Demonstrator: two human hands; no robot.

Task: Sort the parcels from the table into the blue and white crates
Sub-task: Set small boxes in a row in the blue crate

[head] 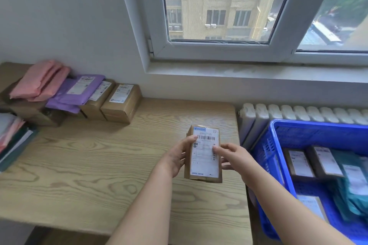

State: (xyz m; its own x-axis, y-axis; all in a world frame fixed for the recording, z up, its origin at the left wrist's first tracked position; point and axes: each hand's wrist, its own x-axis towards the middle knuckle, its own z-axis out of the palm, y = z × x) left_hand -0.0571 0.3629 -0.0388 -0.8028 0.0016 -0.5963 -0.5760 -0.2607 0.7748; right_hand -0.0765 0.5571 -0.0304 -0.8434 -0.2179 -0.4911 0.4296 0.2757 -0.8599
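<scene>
We hold the small brown cardboard parcel (pixel 203 155) with both hands (pixel 176 157) clamped on its sides; we read its label, then lower it gently into the blue plastic crate (pixel 264 157).

The white shipping label (pixel 205 157) on the cardboard box (pixel 211 179) shows the number 235-71, followed by characters too blurred to read, above a barcode. Its smaller print is illegible. Labels on the stacked boxes (pixel 119 105) by the wall and on the parcels (pixel 300 163) in the blue crate (pixel 318 125) cannot be read.
</scene>
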